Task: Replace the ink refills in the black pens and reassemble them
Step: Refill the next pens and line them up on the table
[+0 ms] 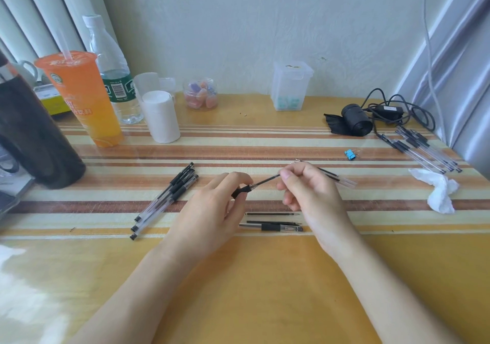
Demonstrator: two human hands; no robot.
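My left hand (214, 211) pinches the black grip section (241, 191) of a pen. A dark ink refill (265, 181) sticks out of that grip toward the right. My right hand (307, 187) pinches the refill's other end. Behind my right hand lies a clear pen barrel (342, 181) with another refill (327, 171) beside it. Two loose refills (273, 214) and a capped black pen (273, 227) lie on the table below my hands. Several assembled black pens (169, 197) lie in a bunch at the left.
More pens (424, 148) lie at the far right beside a crumpled tissue (437, 188). A blue binder clip (350, 154), a black roll (356, 120) and cables sit behind. An orange drink cup (82, 97), a water bottle (111, 73), a paper roll (160, 116) and a dark flask (31, 131) stand at the left.
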